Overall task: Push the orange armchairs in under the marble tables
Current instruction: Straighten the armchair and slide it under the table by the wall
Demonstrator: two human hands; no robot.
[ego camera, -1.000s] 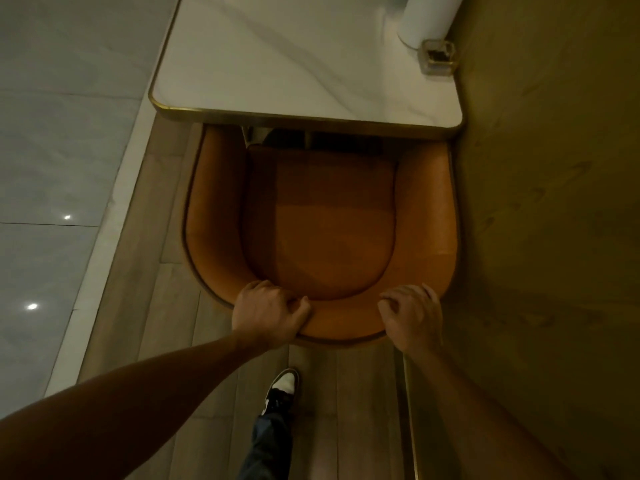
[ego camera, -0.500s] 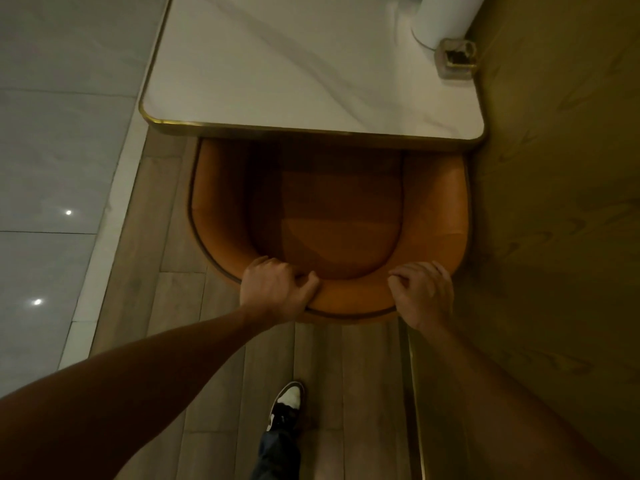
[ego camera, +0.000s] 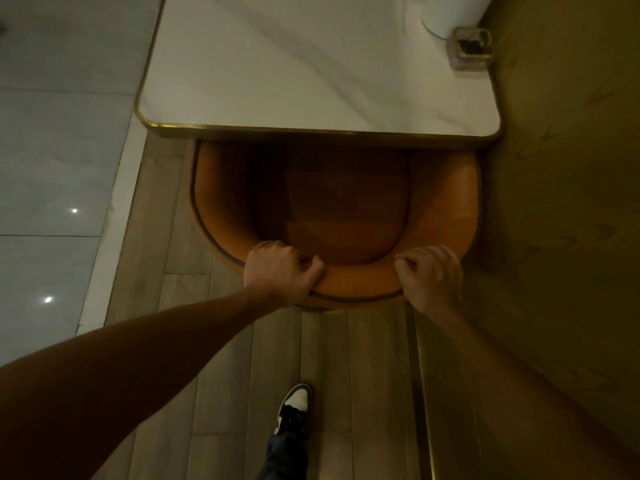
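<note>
An orange armchair [ego camera: 446,206] with a curved back stands below me, its front part tucked beneath a white marble table [ego camera: 277,71] with a gold rim. My left hand [ego camera: 280,271] grips the top of the chair's backrest on the left. My right hand [ego camera: 429,275] grips the same backrest on the right. The front of the seat is hidden by the tabletop.
A wood-panelled wall [ego camera: 561,220] runs close along the chair's right side. A white cylinder [ego camera: 453,12] and a small clear holder [ego camera: 469,48] sit at the table's far right corner. Grey tiles [ego camera: 52,161] lie left; my shoe [ego camera: 294,408] stands on wood planks.
The armchair has slid forward, further beneath the marble table, with both hands still gripping its backrest. More of the seat is now covered by the tabletop.
</note>
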